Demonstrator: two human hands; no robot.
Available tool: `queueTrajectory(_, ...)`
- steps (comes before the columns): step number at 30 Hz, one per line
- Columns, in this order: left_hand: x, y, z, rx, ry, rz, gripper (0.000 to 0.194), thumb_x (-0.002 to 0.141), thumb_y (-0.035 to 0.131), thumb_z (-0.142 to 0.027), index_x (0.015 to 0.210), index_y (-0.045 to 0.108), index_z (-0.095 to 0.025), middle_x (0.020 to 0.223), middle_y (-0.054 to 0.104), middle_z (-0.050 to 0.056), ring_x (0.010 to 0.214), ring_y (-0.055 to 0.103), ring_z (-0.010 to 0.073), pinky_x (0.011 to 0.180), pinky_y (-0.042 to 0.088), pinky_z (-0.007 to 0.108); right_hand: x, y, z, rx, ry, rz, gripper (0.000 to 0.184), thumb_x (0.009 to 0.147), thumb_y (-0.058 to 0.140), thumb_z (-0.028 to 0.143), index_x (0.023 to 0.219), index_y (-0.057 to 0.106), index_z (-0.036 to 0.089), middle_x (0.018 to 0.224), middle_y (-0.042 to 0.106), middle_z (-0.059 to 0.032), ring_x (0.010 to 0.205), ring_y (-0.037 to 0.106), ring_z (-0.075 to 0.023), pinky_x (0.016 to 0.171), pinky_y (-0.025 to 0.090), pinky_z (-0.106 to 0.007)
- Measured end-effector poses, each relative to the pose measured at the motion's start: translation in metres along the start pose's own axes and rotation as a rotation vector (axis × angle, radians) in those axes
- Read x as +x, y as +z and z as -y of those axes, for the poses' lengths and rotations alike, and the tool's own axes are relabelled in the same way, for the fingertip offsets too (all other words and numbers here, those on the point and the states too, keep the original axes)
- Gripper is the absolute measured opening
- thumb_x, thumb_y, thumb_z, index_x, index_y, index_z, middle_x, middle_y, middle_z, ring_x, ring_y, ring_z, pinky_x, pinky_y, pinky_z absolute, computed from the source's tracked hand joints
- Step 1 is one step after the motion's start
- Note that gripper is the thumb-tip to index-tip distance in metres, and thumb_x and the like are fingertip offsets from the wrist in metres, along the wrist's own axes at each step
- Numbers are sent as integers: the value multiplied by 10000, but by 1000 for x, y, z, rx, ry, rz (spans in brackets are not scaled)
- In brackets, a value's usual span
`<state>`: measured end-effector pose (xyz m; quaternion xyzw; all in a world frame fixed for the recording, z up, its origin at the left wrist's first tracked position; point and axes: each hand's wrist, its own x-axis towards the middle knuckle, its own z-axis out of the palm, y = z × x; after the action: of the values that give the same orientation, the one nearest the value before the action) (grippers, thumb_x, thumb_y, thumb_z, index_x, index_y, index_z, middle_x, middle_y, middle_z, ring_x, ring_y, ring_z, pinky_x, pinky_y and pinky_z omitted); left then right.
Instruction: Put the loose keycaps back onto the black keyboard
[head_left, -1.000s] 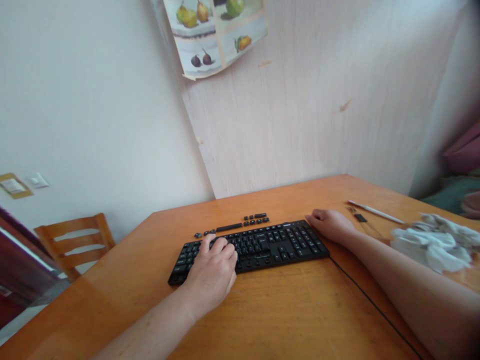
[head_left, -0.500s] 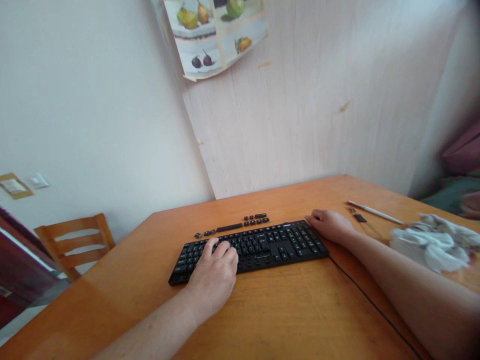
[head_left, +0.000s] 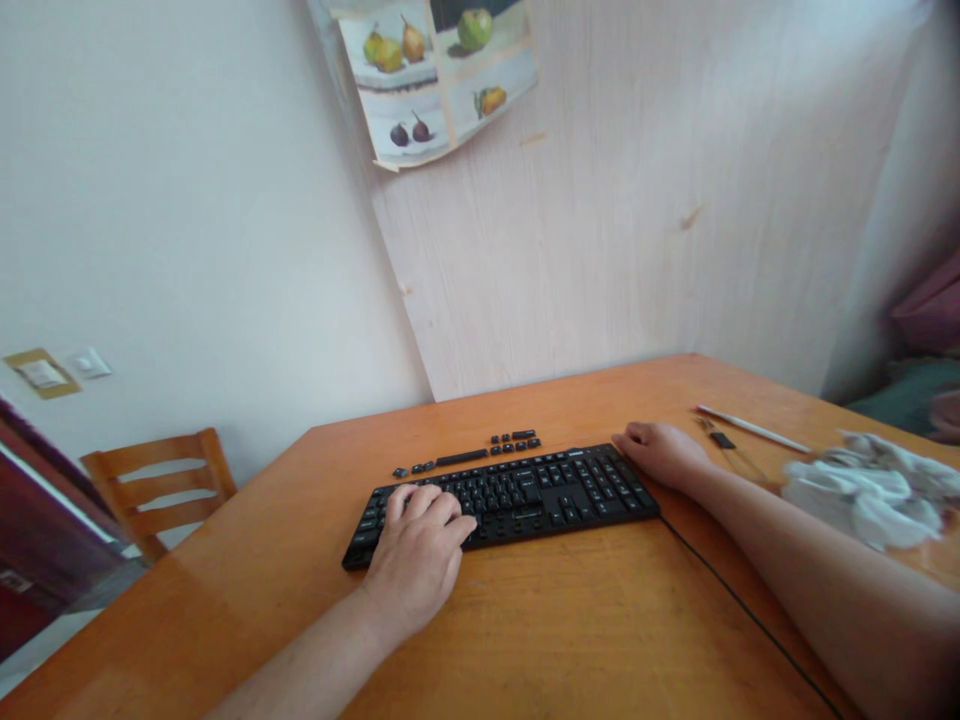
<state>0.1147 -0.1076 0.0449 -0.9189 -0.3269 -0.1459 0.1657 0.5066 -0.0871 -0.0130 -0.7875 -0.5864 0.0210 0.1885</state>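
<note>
A black keyboard (head_left: 555,500) lies on the wooden table in front of me, with some keycaps gone from its lower rows. Over its left part rests my left hand (head_left: 420,540), palm down, fingers apart and bent onto the keys, thumb pointing right; it grips nothing. At the keyboard's upper right corner lies my right hand (head_left: 660,455), fingers curled in, their tips touching or close to the edge. Whatever may be inside those fingers is hidden. Behind the keyboard, loose black keycaps (head_left: 517,447) and a long spacebar keycap (head_left: 462,457) sit in rows.
To the right are a white stick or pen (head_left: 754,428), a small tool with a black part (head_left: 721,439) and a crumpled whitish cloth (head_left: 862,490). The keyboard cable (head_left: 739,605) runs toward me under my right forearm. A wooden chair (head_left: 161,485) stands left of the table (head_left: 570,620).
My left hand has shifted slightly left over the keys and its thumb has spread out to the right. My right hand stays in place. The view has tilted a little.
</note>
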Motion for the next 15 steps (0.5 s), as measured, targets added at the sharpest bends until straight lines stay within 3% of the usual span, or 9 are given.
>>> queueTrajectory(15,5,0,-1,-67,-33,10,274,787,529,-107,908,692,-290,937,630,18,993,493,233,963,278,494,-2,-1,2,-2,4,0,436,903,362,525,781,648,219,813,685,-91,741,595,-221,592,320,-293)
